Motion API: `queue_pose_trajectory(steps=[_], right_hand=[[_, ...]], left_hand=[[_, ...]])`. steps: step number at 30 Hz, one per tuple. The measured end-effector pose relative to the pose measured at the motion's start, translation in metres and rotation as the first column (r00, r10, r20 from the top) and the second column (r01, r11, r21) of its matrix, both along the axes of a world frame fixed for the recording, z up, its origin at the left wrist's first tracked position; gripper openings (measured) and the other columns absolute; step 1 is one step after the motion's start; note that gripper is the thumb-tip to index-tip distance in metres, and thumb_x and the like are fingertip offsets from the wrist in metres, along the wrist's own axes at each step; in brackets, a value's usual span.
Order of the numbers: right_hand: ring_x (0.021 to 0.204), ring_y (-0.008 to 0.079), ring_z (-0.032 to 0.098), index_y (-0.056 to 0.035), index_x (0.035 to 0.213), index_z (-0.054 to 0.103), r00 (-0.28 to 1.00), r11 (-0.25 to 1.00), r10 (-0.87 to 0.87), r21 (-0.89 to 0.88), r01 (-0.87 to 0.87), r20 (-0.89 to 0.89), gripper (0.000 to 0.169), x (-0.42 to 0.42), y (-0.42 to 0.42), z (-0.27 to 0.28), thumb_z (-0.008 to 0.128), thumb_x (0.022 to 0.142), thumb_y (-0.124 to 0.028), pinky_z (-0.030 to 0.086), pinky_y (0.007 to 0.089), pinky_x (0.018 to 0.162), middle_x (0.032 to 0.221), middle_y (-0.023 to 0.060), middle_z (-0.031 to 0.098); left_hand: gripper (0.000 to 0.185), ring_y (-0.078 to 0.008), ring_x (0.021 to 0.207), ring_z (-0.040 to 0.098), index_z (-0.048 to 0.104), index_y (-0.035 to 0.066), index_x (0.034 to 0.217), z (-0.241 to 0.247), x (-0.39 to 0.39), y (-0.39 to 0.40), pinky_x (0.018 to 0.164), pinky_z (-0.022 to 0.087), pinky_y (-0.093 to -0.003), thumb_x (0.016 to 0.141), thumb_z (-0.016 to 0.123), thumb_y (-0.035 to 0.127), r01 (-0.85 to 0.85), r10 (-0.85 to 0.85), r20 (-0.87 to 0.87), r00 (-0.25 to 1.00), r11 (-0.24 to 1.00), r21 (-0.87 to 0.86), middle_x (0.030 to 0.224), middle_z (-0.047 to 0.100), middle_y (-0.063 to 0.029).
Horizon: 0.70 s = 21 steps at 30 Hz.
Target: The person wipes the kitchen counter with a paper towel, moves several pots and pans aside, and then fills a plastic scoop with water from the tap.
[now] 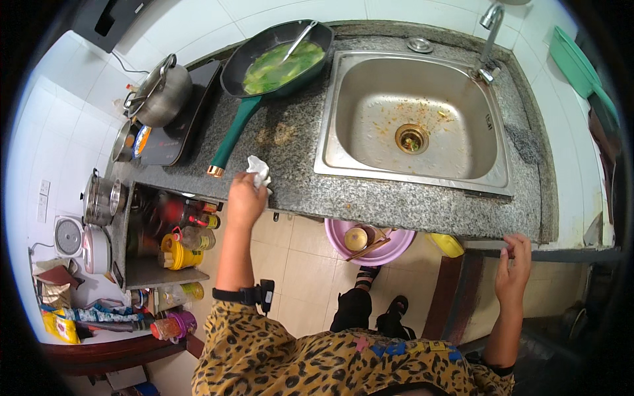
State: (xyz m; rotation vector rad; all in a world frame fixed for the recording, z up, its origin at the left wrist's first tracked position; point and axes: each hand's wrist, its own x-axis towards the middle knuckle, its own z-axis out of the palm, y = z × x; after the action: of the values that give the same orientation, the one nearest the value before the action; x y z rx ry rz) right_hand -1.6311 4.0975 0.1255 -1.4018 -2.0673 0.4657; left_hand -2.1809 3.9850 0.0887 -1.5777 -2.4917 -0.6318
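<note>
My left hand [247,194] grips a crumpled white tissue or cloth [259,170] over the front edge of the granite counter [292,193]. Just beyond it is the green handle [235,133] of a deep dark pan [277,91], which holds greens in liquid and a metal utensil [299,42]. My right hand [516,265] holds nothing, its fingers slightly apart, near the counter's front edge at the right. Between the hands, farther back, lies a stainless steel sink [356,119] with food scraps around its drain [411,139].
A steel pot [166,96] stands on a black induction cooktop [173,141] at left. The faucet [488,44] rises at the sink's back right corner. On the floor below the counter, a pink basin [337,237] holds a bowl and sticks. Bottles [198,238] fill the left shelf.
</note>
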Motion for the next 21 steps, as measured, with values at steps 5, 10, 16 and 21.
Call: queue_pose_trajectory(steps=[5,10,16,21], right_hand=[[0.098,0.0281,0.054,0.0027,0.108,0.056,1.0,0.999,-0.031,0.03,0.03,0.007,0.023,0.014,-0.008,0.0,0.048,0.087,0.009,0.045,0.0329,0.084,0.112,0.0166,0.051],[0.098,0.0276,0.055,0.0022,0.108,0.056,0.995,0.996,-0.089,-0.001,0.089,-0.035,0.026,0.026,-0.018,0.004,0.046,0.085,0.011,0.045,0.0317,0.084,0.111,0.0162,0.051],[0.096,0.0267,0.055,0.0029,0.106,0.057,0.991,0.99,-0.132,0.041,0.132,-0.014,0.026,0.043,-0.027,-0.005,0.047,0.084,0.012,0.045,0.0316,0.084,0.11,0.0157,0.051],[0.094,0.0268,0.054,0.0033,0.104,0.057,0.991,0.993,-0.118,0.02,0.119,-0.06,0.028,0.035,-0.028,-0.013,0.047,0.081,0.013,0.046,0.0305,0.082,0.108,0.0155,0.051]], left_hand=[[0.028,-0.0421,0.095,0.059,0.062,-0.007,0.105,0.007,0.066,0.013,0.086,0.049,-0.0431,0.081,0.062,0.008,0.033,-0.03,0.152,0.988,0.999,-0.013,0.108,0.057,-0.0269],[0.029,-0.0371,0.088,0.062,0.063,-0.004,0.106,0.023,0.102,0.025,0.079,0.049,-0.04,0.081,0.066,0.01,0.093,-0.108,0.293,0.95,0.993,0.066,0.094,0.063,-0.0212],[0.046,-0.0359,0.094,0.057,0.055,-0.012,0.117,0.001,0.165,0.031,0.083,0.049,-0.0387,0.082,0.071,0.014,0.213,-0.206,0.258,0.944,0.977,0.002,0.119,0.05,-0.026],[0.06,-0.0459,0.11,0.051,0.049,-0.016,0.12,0.01,0.202,0.055,0.097,0.044,-0.0422,0.077,0.075,0.017,0.354,-0.335,0.271,0.902,0.935,-0.022,0.122,0.045,-0.0329]])
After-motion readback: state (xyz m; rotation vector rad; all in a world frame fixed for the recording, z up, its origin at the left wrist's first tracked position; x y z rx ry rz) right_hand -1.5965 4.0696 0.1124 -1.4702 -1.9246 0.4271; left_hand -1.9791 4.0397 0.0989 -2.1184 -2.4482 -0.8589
